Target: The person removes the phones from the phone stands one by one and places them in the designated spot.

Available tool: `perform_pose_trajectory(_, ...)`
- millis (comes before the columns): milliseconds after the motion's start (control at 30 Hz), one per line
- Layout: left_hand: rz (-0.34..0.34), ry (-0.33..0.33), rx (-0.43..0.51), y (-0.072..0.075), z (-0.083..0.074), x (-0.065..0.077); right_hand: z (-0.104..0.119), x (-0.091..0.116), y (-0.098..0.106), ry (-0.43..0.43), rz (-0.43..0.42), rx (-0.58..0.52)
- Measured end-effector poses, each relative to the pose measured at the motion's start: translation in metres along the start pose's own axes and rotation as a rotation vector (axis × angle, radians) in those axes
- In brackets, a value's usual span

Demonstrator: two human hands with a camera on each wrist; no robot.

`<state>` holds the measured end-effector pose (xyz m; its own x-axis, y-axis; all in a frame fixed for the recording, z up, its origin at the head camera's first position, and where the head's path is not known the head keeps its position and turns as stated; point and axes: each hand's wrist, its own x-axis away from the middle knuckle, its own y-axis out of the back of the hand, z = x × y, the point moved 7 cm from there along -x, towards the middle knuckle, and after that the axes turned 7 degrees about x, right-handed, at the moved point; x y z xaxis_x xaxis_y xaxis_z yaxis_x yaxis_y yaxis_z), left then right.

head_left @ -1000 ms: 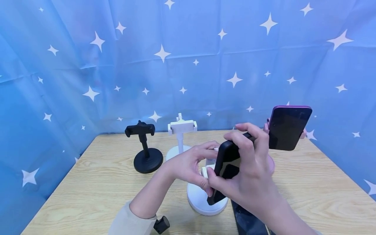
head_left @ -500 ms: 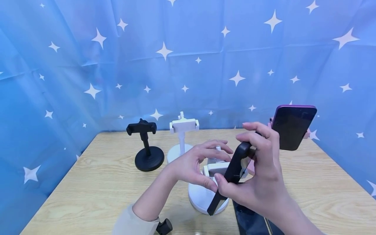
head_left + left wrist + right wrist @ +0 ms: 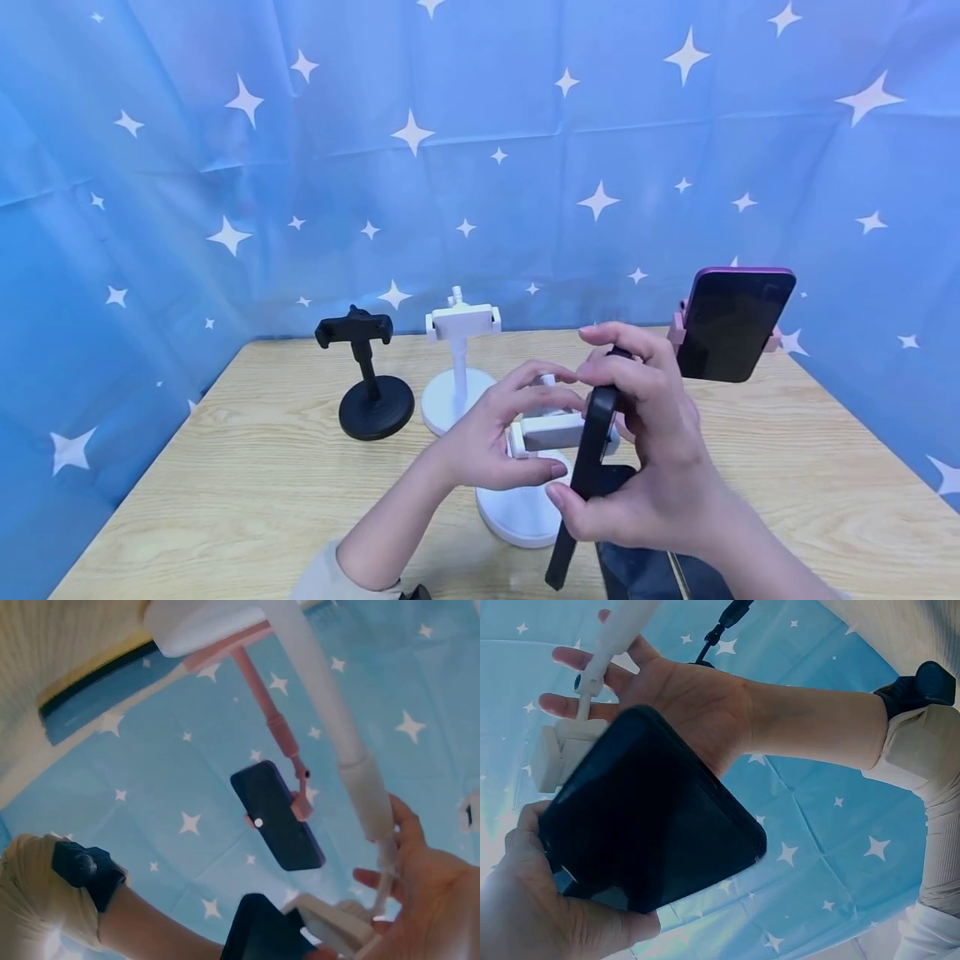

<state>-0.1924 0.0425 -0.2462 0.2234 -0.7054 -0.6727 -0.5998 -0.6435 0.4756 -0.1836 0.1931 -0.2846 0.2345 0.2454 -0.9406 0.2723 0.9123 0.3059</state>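
My right hand (image 3: 660, 475) grips a black smartphone (image 3: 597, 425) between thumb and fingers, holding it tilted and nearly edge-on in the head view. Its dark screen shows in the right wrist view. Just left of it, a white phone stand has its clamp (image 3: 551, 433) overlapped by the phone and its round base (image 3: 517, 518) on the table. My left hand (image 3: 491, 433) reaches around that clamp, thumb in front and fingers behind. From the right wrist view, the left hand's fingers (image 3: 574, 705) look spread and mostly straight beside the stand's neck, the thumb hidden behind the phone.
On the wooden table (image 3: 247, 492), a black phone stand (image 3: 375, 408) and a second white stand (image 3: 459, 323) stand behind to the left. A pink stand at right holds another phone (image 3: 735, 325). A flat dark object (image 3: 637, 575) lies near the front edge.
The black smartphone has turned from showing its flat side to nearly edge-on, its lower end shifting right and down. My left thumb has moved right, and more of the white clamp shows.
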Motion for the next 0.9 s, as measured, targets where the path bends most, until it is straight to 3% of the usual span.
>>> perform_pose_trajectory(133,-0.044,-0.001,-0.074,-0.001,0.0,0.003,0.041,-0.03,0.002,0.044,-0.013,-0.149)
perform_pose_trajectory(233,-0.058,-0.009,-0.081,-0.001,0.001,0.004,0.042,-0.022,0.011,0.043,0.011,-0.164)
perform_pose_trajectory(367,-0.053,-0.012,-0.072,-0.001,0.001,0.002,0.03,0.0,0.027,-0.064,0.1,-0.151)
perform_pose_trajectory(500,-0.044,-0.013,-0.087,0.001,0.003,0.0,0.047,-0.007,0.034,-0.222,0.23,0.044)
perform_pose_trajectory(633,-0.03,-0.008,-0.084,0.002,0.006,-0.003,0.056,-0.012,0.038,-0.362,0.376,0.321)
perform_pose_trajectory(800,-0.02,0.002,-0.098,0.006,0.01,-0.012,0.021,0.034,0.054,-0.568,0.6,0.546)
perform_pose_trajectory(900,-0.029,-0.013,-0.128,0.009,0.013,-0.017,-0.002,0.064,0.063,-0.657,0.712,0.54)
